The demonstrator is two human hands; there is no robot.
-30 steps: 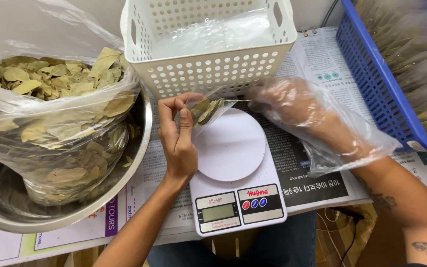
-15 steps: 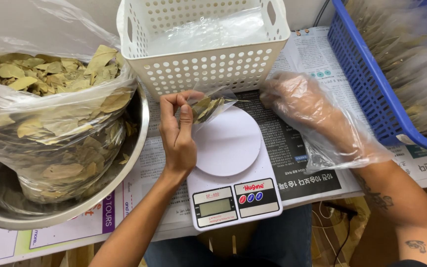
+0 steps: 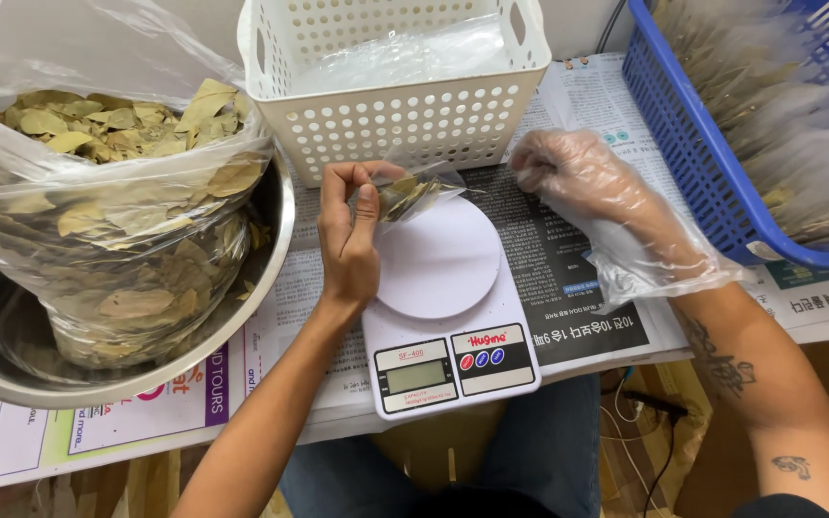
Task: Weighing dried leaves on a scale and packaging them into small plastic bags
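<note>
My left hand (image 3: 349, 235) pinches a small clear packet of dried leaves (image 3: 416, 192) by its left end, holding it just above the far edge of a white kitchen scale (image 3: 448, 317). My right hand (image 3: 592, 197), inside a loose clear plastic glove, hovers right of the scale over the newspaper with curled fingers and nothing in it. A large clear bag of dried bay leaves (image 3: 117, 192) sits in a steel bowl (image 3: 271, 288) at the left.
A white perforated basket (image 3: 395, 105) holding clear plastic stands behind the scale. A blue crate (image 3: 693, 144) of filled packets is at the right. Newspaper (image 3: 568, 278) covers the tabletop, whose front edge runs just below the scale.
My right hand has drifted a little right and back, away from the packet. My left hand still holds the packet over the scale.
</note>
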